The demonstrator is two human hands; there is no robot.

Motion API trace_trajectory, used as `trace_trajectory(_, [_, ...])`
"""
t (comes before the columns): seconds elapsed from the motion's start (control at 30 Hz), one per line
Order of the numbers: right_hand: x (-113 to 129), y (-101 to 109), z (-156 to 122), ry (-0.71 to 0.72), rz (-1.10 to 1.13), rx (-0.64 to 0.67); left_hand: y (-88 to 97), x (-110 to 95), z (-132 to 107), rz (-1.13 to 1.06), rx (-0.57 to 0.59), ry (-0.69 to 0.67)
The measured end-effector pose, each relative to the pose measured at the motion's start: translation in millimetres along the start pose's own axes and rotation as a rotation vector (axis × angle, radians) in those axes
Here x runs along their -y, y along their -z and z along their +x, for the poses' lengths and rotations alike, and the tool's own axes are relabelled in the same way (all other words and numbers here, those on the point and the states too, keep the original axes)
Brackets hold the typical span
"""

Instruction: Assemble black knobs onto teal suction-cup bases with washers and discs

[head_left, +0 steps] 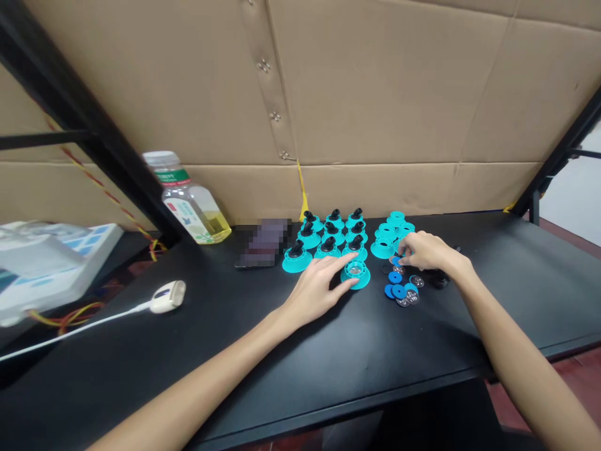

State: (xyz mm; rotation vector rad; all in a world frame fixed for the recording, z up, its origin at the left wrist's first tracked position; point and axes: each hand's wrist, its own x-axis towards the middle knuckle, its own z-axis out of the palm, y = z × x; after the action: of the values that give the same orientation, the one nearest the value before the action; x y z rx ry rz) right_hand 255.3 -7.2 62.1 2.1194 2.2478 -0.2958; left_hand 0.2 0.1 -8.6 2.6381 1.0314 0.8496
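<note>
My left hand rests its fingertips on a teal flanged base with a clear round insert in its centre. My right hand pinches a small blue disc at the edge of a loose scatter of blue discs and silvery metal discs. Behind my left hand stand several teal bases fitted with black knobs. Several plain teal bases sit beyond my right hand. A small black part lies under my right wrist, partly hidden.
The parts lie on a black tabletop before a cardboard wall. A bottle of yellow liquid, a pixelated object, a white corded handheld device and a white boxy machine stand left. A black frame post crosses the upper left.
</note>
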Motion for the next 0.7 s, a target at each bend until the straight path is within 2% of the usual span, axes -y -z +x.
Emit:
trace_trajectory(0.1, [0,1,-1,0.004,0.046,0.073,-0.7,1,0,0.001,-0.002,-0.003])
trace_trajectory(0.7, [-9,-7,5,0.051,0.195,0.114,-0.6,1,0,0.003,-0.001,-0.012])
